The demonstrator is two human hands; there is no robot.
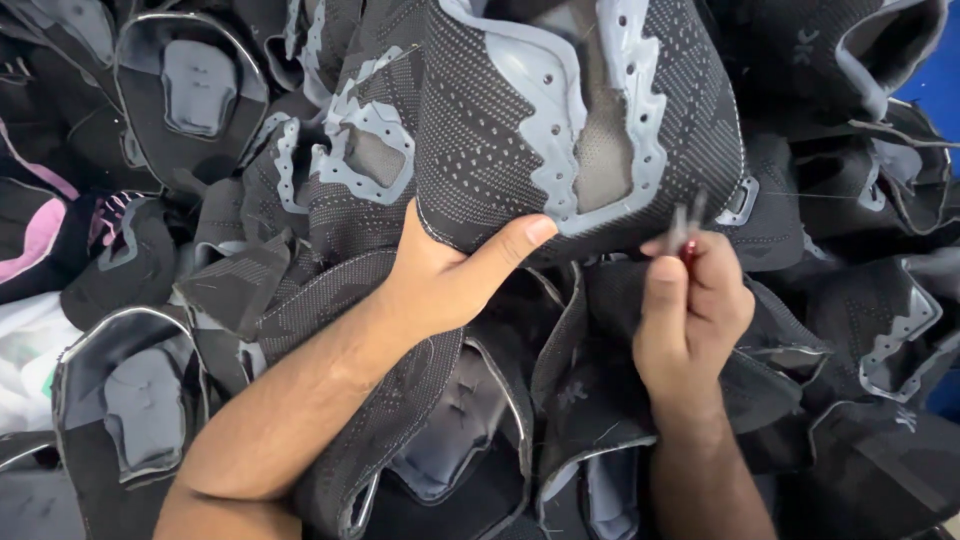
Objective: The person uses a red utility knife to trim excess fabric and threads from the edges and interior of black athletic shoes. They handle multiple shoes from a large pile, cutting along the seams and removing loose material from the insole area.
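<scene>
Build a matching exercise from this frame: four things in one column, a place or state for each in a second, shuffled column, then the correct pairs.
Things
1. left hand
2. right hand
3. small red-handled snips
4. pink-trimmed piece

Places or states
A. far left edge of the pile
B. thumb pressed on the lower edge of the raised black knit shoe upper
C. pinched between fingertips, blades pointing up
D. lower right of centre, closed around a small tool

Pairs: 1-B, 2-D, 3-C, 4-A
</scene>
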